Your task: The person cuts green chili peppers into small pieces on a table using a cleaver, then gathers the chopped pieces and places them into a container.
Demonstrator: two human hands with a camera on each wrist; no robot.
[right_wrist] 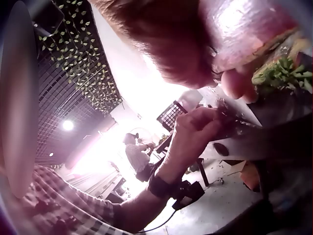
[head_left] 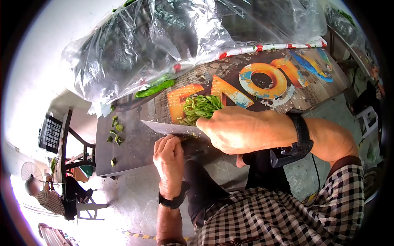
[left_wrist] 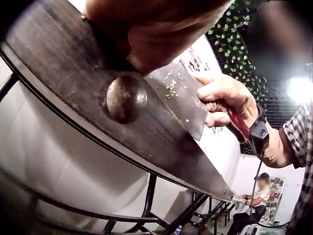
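My right hand (head_left: 246, 129) grips a broad-bladed kitchen knife; its wide blade (head_left: 164, 127) points left across the table near the front edge. Small pale seeds (left_wrist: 170, 88) cling to the blade in the left wrist view, where the right hand (left_wrist: 227, 100) wraps its reddish handle. Chopped green peppers (head_left: 201, 107) lie in a pile just beyond the knife. My left hand (head_left: 169, 162) is at the table's front edge, fingers bent, right beside the blade; I cannot tell whether it pinches anything, as its fingertips are hidden. The left hand (right_wrist: 193, 137) shows low beside the table in the right wrist view.
Several green pepper stem ends (head_left: 117, 133) are scattered on the table's left. Whole green peppers (head_left: 156, 88) lie beside a large clear plastic sheet (head_left: 135, 45) along the back. A black crate (head_left: 50, 132) and a seated person (head_left: 53, 194) are farther left.
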